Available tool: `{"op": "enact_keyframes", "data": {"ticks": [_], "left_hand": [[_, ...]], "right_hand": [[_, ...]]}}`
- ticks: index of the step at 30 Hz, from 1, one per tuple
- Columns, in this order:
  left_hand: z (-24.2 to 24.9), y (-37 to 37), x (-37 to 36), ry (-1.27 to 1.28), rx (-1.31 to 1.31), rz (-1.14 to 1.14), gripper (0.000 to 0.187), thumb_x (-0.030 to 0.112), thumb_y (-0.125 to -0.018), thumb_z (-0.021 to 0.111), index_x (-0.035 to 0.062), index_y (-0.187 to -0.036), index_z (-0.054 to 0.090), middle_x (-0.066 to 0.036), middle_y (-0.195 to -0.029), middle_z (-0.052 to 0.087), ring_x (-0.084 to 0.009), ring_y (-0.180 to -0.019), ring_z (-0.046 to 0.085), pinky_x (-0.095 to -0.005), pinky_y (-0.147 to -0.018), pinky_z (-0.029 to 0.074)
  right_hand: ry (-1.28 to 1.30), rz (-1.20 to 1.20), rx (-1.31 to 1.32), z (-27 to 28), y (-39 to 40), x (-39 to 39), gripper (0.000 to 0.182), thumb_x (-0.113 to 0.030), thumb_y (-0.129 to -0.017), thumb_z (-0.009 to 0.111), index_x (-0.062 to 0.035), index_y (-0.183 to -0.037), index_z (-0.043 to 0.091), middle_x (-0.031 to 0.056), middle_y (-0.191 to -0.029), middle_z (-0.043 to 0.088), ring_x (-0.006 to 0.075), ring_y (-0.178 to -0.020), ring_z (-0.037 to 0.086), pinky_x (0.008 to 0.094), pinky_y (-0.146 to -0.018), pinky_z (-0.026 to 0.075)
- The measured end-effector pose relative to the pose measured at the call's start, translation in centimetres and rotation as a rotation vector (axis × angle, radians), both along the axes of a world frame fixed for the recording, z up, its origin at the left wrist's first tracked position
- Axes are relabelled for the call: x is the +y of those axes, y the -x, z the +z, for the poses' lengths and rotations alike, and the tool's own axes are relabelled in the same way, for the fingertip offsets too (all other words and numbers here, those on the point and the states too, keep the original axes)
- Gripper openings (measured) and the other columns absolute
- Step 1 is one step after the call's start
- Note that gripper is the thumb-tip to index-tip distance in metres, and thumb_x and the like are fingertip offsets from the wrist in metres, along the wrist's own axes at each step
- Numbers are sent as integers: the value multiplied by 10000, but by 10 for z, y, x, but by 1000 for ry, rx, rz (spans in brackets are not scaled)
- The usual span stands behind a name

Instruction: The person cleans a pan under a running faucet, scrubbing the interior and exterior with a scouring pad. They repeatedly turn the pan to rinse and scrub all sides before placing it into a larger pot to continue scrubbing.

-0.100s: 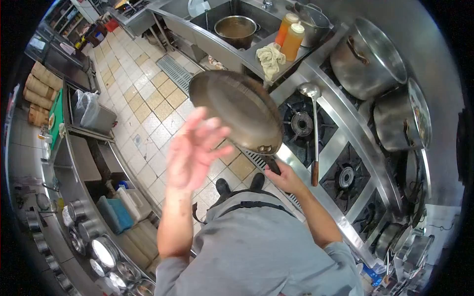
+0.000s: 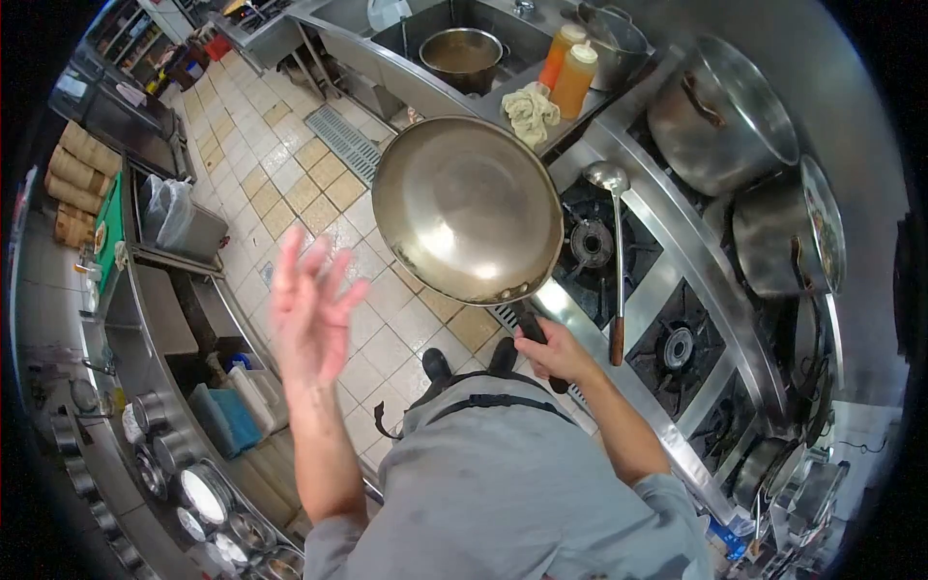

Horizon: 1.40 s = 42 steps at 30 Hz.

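A frying pan [image 2: 469,208] is held up over the floor in front of me, its round inner face turned toward the camera. My right hand [image 2: 553,350] is wrapped around the pan's dark handle [image 2: 530,324]. To the left of the pan, my left hand [image 2: 311,307] is raised in the air, fingers apart and slightly blurred, touching nothing. A ladle [image 2: 617,256] with a wooden grip lies across the stove just right of the pan.
The gas stove [image 2: 679,346] runs along my right, with large pots [image 2: 720,116] behind it. Ahead, a sink [image 2: 391,43] holds a pot [image 2: 462,60]; squeeze bottles [image 2: 575,82] and a cloth [image 2: 530,114] sit beside it. At left stands a counter with metal containers [image 2: 205,493].
The pan has tilted so that its inner face shows more fully. My left hand has moved left, away from the pan.
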<state>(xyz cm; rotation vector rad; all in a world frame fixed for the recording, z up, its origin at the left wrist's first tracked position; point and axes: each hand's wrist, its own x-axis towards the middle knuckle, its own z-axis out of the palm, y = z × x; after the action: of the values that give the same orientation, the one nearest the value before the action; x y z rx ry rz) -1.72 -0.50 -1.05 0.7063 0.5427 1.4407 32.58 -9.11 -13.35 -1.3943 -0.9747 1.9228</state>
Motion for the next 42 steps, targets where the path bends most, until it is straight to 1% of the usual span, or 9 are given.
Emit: {"op": "enact_keyframes", "data": {"ticks": [3, 9, 15, 23, 28, 31, 35, 37, 42], "left_hand": [[-33, 48, -15, 277, 294, 327, 634, 170, -1025, 650, 42, -1575, 362, -143, -1472, 558, -322, -1370, 536, -442, -1041, 521], [-164, 122, -120, 700, 421, 439, 684, 240, -983, 727, 39, -1550, 402, -96, -1379, 614, -304, -1355, 542, -470, -1098, 449], [-271, 176, -235, 972, 495, 541, 222, 316, -1000, 706, 141, -1101, 616, 2, -972, 720, -160, -940, 714, -373, -809, 582], [-317, 273, -313, 1358, 430, 476, 240, 283, -1029, 613, 131, -1215, 601, -19, -958, 672, -179, -847, 673, -383, -714, 579], [-329, 314, -271, 1227, 521, 409, 254, 151, -961, 688, 121, -1200, 607, -32, -900, 640, -168, -763, 627, -351, -680, 565], [-328, 341, -204, 984, 576, 157, 135, 247, -1004, 658, 125, -1041, 614, -17, -845, 668, -150, -691, 624, -284, -611, 509], [-246, 255, -78, 959, 580, 376, 247, 262, -1042, 611, 83, -1212, 608, -64, -1072, 700, -185, -1025, 682, -353, -859, 558], [-218, 226, -32, 841, 688, 259, 333, 268, -1052, 604, 67, -1316, 577, -87, -1192, 691, -220, -1208, 641, -399, -982, 523], [-208, 210, 52, 679, 812, 141, 405, 291, -1056, 611, 39, -1371, 578, -87, -1227, 691, -232, -1182, 654, -415, -982, 518]], "right_hand": [[86, -58, 159, 0, 3, 12, 194, -176, -988, 691, -73, -1066, 546, -33, -608, 455, 75, -423, 417, 273, -396, 352], [260, -98, 303, -10, -1, 12, 196, -130, -954, 698, -89, -1018, 518, -20, -630, 451, 93, -422, 433, 292, -389, 375], [255, -174, 364, -17, 9, -9, 188, -137, -958, 688, -93, -995, 509, -22, -638, 451, 99, -428, 461, 288, -388, 396], [252, -340, 508, -17, 36, -43, 184, -162, -969, 687, -101, -989, 514, -32, -638, 459, 92, -419, 480, 278, -372, 388], [259, -414, 554, -7, 51, -57, 180, -158, -971, 682, -106, -981, 510, -40, -634, 454, 89, -408, 456, 278, -360, 374], [266, -460, 561, 2, 53, -64, 189, -151, -966, 685, -98, -974, 504, -34, -622, 448, 95, -398, 446, 287, -348, 367], [286, -464, 561, 3, 46, -60, 199, -126, -956, 696, -88, -996, 505, -25, -624, 451, 105, -392, 456, 298, -349, 372], [303, -451, 550, 5, 42, -48, 197, -125, -957, 695, -86, -1009, 509, -22, -624, 450, 109, -392, 460, 303, -350, 375], [311, -406, 556, -16, 30, -3, 193, -123, -958, 694, -86, -1042, 524, -17, -626, 451, 117, -396, 470, 311, -355, 381]]}}
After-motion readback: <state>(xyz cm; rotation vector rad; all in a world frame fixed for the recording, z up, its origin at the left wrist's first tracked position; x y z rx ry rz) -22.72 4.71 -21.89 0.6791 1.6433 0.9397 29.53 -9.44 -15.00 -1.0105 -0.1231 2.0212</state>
